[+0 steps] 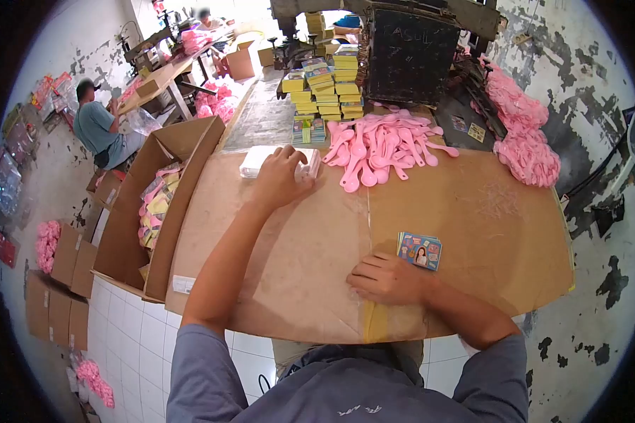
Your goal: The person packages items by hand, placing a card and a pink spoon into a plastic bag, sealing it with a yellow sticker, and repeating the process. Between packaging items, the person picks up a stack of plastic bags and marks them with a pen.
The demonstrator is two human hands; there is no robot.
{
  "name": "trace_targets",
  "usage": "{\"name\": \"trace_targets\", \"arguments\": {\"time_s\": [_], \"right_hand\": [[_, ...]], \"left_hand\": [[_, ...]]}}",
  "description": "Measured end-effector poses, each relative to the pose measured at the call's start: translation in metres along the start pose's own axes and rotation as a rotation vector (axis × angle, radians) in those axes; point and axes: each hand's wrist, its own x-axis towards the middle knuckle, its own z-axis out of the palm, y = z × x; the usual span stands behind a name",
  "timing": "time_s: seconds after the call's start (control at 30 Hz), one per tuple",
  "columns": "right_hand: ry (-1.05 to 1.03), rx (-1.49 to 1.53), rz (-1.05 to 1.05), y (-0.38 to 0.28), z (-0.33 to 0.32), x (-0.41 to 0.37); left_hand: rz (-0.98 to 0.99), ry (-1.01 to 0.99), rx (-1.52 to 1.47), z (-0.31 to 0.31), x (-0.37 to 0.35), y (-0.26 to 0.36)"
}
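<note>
My left hand (283,178) reaches over a stack of white, thin plastic packets (255,162) at the far left of the cardboard-covered table. Its fingers are spread and bent, with the tips on the stack. My right hand (386,278) rests palm down near the table's front edge, its fingers curled in and nothing visible in them. Just beyond that wrist lies a small pile of blue printed cards (420,251), partly fanned. A heap of pink plastic spoons (384,144) lies at the back, right of the white packets.
Yellow-edged card stacks (324,88) stand at the back, beside a dark machine block (410,58). An open carton (203,166) holding packed pink and yellow pieces adjoins the table's left edge. Pink bundles (525,155) hang at right. Another person (95,123) sits at far left.
</note>
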Motion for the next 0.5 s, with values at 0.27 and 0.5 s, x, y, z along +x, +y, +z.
{"name": "trace_targets", "arguments": {"time_s": [0.27, 0.5], "right_hand": [[-0.010, 0.156, 0.107, 0.005, 0.000, -0.004], [-0.011, 0.226, 0.127, 0.009, 0.006, -0.007]], "left_hand": [[-0.049, -0.064, 0.002, 0.008, 0.010, 0.002], [-0.151, -0.076, -0.140, 0.009, 0.016, -0.019]]}}
